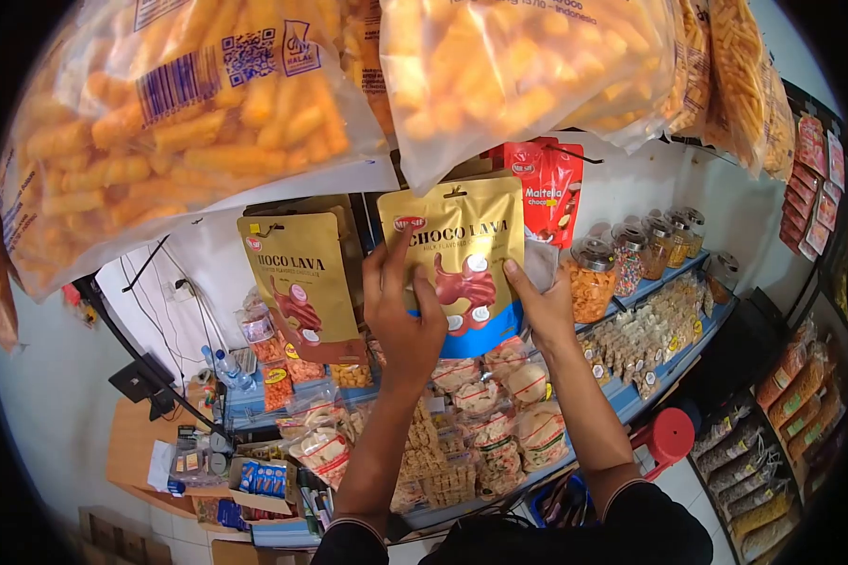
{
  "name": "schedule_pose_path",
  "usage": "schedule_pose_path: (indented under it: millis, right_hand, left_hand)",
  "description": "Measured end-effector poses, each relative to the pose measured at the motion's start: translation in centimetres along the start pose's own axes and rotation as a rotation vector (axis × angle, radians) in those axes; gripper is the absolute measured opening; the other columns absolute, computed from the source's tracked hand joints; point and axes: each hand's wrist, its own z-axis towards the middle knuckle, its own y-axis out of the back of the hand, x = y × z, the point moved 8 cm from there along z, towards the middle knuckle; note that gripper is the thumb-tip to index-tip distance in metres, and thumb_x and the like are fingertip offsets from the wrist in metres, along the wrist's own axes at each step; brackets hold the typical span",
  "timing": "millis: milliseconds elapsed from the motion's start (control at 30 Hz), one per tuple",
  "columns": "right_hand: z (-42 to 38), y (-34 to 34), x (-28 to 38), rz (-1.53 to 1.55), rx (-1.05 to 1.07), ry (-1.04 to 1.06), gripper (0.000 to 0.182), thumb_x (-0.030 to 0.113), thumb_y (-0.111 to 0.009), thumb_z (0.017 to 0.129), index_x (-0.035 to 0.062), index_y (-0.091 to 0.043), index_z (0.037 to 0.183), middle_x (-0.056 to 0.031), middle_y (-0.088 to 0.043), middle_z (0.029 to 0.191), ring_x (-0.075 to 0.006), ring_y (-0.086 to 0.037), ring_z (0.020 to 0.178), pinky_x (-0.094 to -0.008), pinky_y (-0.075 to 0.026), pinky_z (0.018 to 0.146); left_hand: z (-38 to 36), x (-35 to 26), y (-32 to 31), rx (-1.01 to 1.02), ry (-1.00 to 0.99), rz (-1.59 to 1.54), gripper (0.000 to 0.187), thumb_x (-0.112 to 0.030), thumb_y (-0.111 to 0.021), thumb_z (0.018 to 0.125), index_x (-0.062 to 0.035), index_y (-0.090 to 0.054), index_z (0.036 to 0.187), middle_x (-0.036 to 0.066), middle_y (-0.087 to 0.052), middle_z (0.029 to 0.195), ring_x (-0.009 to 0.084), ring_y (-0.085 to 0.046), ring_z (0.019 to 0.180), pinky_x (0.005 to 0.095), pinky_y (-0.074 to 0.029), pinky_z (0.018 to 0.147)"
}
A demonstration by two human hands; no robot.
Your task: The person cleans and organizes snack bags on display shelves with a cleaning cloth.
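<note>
A gold and blue Choco Lava pouch [464,273] hangs upright in the middle, between my two hands. My left hand [403,306] lies against its left side, fingers apart and pointing up across the front. At the right edge, my right hand [542,297] has its thumb on the pouch's front; its other fingers are mostly hidden behind, near a small clear packet. Left of my left hand hangs a gold and brown Choco Lava pouch [301,287]. A red Maltella pouch [546,193] hangs behind, to the right.
Large bags of orange snacks [198,132] hang overhead, close to the camera. Below are shelves of packed snacks [485,424]. Lidded jars [594,282] line the right. A red stool [669,435] stands lower right, a wooden desk [132,447] lower left.
</note>
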Motion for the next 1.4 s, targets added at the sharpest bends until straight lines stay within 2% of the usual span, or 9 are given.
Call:
schedule_pose_path:
  millis: [167, 267, 367, 567, 667, 900, 1033, 1167, 1400]
  right_hand:
    - [-2.0, 1.5, -0.6, -0.008, -0.021, 0.026, 0.046, 0.02, -0.081, 0.099, -0.0029, -0.065, 0.136, -0.0109, -0.073, 0.129, -0.017, -0.069, 0.116, -0.0334, -0.055, 0.101]
    - [-4.5, 5.3, -2.3, -0.13, -0.239, 0.123, 0.046, 0.02, -0.08, 0.1, -0.0046, -0.064, 0.136, -0.0109, -0.072, 0.125, -0.0172, -0.068, 0.113, -0.0328, -0.054, 0.098]
    - [-7.3, 7.7, -2.9, 0.008, -0.428, 0.055, 0.047, 0.023, -0.08, 0.101, -0.0043, -0.062, 0.135, -0.0107, -0.07, 0.126, -0.0173, -0.066, 0.114, -0.0335, -0.053, 0.099]
    - [-7.8, 10.1, -4.2, -0.058, -0.391, 0.029, 0.046, 0.025, -0.079, 0.102, -0.0045, -0.062, 0.134, -0.0111, -0.071, 0.126, -0.0166, -0.067, 0.112, -0.033, -0.053, 0.098]
    - [-7.2, 8.9, -3.4, -0.176, -0.254, 0.03, 0.047, 0.023, -0.077, 0.103, -0.0055, -0.061, 0.137, -0.0126, -0.071, 0.127, -0.0184, -0.067, 0.115, -0.0345, -0.053, 0.101]
    - [-6.3, 3.8, -1.6, -0.264, 0.089, 0.102, 0.05, 0.026, -0.068, 0.108, -0.0007, -0.059, 0.15, -0.0168, -0.066, 0.146, -0.0235, -0.058, 0.138, -0.0385, -0.041, 0.118]
    - [-6.6, 4.1, -1.3, -0.219, 0.027, 0.065, 0.045, 0.032, -0.055, 0.115, -0.0011, -0.064, 0.144, -0.0156, -0.069, 0.141, -0.023, -0.059, 0.135, -0.0376, -0.041, 0.117]
    - [-7.2, 4.7, -1.2, -0.183, -0.012, 0.054, 0.046, 0.032, -0.05, 0.117, -0.003, -0.064, 0.143, -0.0132, -0.069, 0.14, -0.0208, -0.061, 0.13, -0.0353, -0.044, 0.114]
    - [-10.6, 9.2, -5.2, 0.0, -0.133, -0.089, 0.047, 0.036, -0.055, 0.115, -0.0035, -0.063, 0.14, -0.0133, -0.069, 0.136, -0.0191, -0.064, 0.123, -0.0334, -0.05, 0.107]
  left_hand:
    - [-2.0, -0.2, 0.8, 0.018, 0.016, 0.058, 0.046, 0.002, -0.065, 0.095, -0.0023, -0.066, 0.141, 0.024, -0.053, 0.145, 0.0396, -0.063, 0.127, 0.0459, -0.054, 0.101]
    - [-3.9, 0.2, 1.0, 0.029, 0.036, 0.094, 0.043, -0.004, -0.069, 0.095, 0.0003, -0.065, 0.138, 0.024, -0.05, 0.149, 0.0402, -0.056, 0.135, 0.0492, -0.046, 0.111]
    - [-5.2, -0.4, 1.4, 0.063, 0.018, 0.119, 0.05, -0.006, -0.07, 0.096, 0.0022, -0.059, 0.144, 0.026, -0.044, 0.157, 0.0422, -0.052, 0.141, 0.0503, -0.043, 0.116]
    - [-7.7, 1.1, 0.6, 0.126, 0.124, -0.041, 0.086, -0.011, -0.076, 0.095, 0.0059, -0.028, 0.164, 0.034, -0.032, 0.166, 0.046, -0.038, 0.154, 0.0515, -0.036, 0.124]
    - [-8.2, 1.2, -0.3, 0.189, 0.274, -0.135, 0.099, -0.01, -0.076, 0.095, 0.0088, -0.012, 0.168, 0.03, -0.027, 0.171, 0.038, -0.031, 0.158, 0.0481, -0.026, 0.129]
    - [-9.2, 0.8, -0.8, 0.228, 0.239, -0.072, 0.099, -0.009, -0.076, 0.095, 0.0084, -0.012, 0.168, 0.03, -0.026, 0.171, 0.0397, -0.028, 0.16, 0.0483, -0.024, 0.129]
    - [-9.3, 0.2, -0.4, 0.234, 0.18, -0.012, 0.098, -0.01, -0.077, 0.094, 0.0074, -0.016, 0.168, 0.031, -0.025, 0.172, 0.042, -0.027, 0.16, 0.0509, -0.024, 0.129]
    - [-9.4, 0.0, 0.3, 0.225, 0.126, 0.034, 0.096, -0.011, -0.078, 0.093, 0.0061, -0.019, 0.167, 0.032, -0.024, 0.172, 0.0459, -0.025, 0.161, 0.0538, -0.024, 0.129]
    - [-9.9, 0.2, 2.3, 0.227, 0.123, -0.056, 0.097, -0.013, -0.078, 0.093, 0.005, -0.02, 0.168, 0.034, -0.023, 0.171, 0.0508, -0.026, 0.159, 0.0558, -0.026, 0.128]
